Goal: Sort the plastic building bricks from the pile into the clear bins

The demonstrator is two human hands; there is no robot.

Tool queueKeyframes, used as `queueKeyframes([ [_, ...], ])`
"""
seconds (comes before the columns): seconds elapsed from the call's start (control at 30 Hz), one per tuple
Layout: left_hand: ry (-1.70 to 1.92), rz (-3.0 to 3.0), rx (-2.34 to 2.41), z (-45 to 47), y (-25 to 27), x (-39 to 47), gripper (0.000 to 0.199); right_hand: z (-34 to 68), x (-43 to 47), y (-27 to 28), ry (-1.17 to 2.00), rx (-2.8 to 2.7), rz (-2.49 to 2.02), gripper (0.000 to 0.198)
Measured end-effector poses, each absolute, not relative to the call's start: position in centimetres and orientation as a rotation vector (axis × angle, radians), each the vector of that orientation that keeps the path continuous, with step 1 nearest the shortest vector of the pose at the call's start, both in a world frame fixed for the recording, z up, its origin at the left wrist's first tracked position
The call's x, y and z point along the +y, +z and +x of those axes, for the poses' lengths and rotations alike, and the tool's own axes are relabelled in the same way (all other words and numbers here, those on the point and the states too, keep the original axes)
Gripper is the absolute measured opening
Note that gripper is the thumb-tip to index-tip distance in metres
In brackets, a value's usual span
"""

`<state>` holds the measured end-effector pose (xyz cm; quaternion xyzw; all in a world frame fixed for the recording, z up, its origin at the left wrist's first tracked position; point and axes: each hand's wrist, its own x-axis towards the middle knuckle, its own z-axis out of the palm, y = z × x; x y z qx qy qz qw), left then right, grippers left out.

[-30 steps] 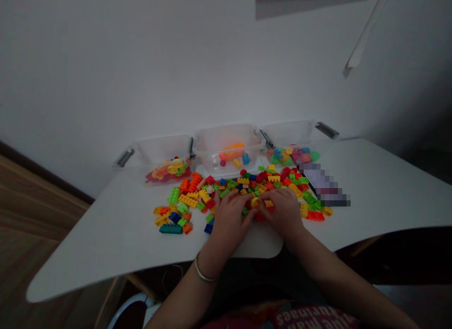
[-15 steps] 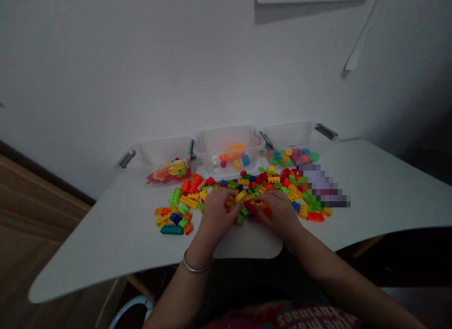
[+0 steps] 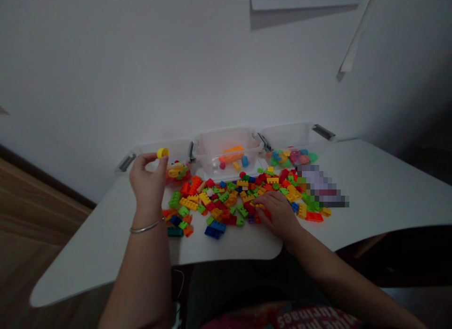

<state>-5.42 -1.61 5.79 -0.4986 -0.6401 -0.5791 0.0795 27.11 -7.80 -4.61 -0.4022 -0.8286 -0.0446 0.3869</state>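
Note:
My left hand (image 3: 148,178) is raised in front of the left clear bin (image 3: 148,150). Between thumb and forefinger it pinches a small round yellow piece (image 3: 163,153); its exact kind is too small to make out. Over the right part of a spread of mixed toy bricks (image 3: 215,213), my right hand (image 3: 278,213) rests low with its thumb apart from the bent fingers. Red and yellow bricks lie under and between those fingertips, and none looks lifted. Red and yellow pieces (image 3: 178,171) show in the left bin, partly behind my left hand.
The middle clear bin (image 3: 226,135) holds an orange piece and a few small bricks. Another clear bin (image 3: 289,131) at right contains colourful round pieces. A pixelated flat item (image 3: 323,187) lies right of the bricks. The white table (image 3: 381,187) meets the wall behind the bins.
My left hand has left the brick pile, moving left and up to the left bin with the round yellow piece. My right hand has stayed nearly in place on the bricks.

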Motion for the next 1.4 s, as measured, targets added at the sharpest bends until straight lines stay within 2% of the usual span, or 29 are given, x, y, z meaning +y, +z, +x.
queueKeyframes([
  [0.2,-1.137,-1.746,-1.972,-5.8,6.0,0.8,0.034,27.0,-7.8,-4.7,-0.121,-2.106,-1.003,0.017],
  [0.33,-0.876,-1.866,-2.080,-5.3,5.2,1.8,0.037,27.1,-7.8,-4.7,-0.110,-2.120,-1.023,0.018],
  [0.57,-0.376,-1.755,-2.052,-4.1,4.1,1.7,0.054,27.1,-7.6,-4.9,-0.094,-2.133,-1.024,0.016],
  [0.8,-0.424,-1.752,-2.047,-3.8,3.7,1.7,0.054,26.9,-7.5,-4.9,-0.121,-2.143,-0.988,0.017],
  [1.13,-1.087,-1.882,-1.847,-0.8,5.2,-1.0,0.040,26.9,-7.5,-4.7,-0.124,-2.143,-0.963,0.018],
  [1.27,-1.083,-2.193,-1.548,3.0,5.3,-2.9,0.035,27.0,-7.4,-5.0,-0.120,-2.139,-0.953,0.017],
  [1.4,-0.884,-2.533,-1.386,6.3,3.5,-3.2,0.034,27.1,-7.3,-5.2,-0.126,-2.136,-0.931,0.016],
])
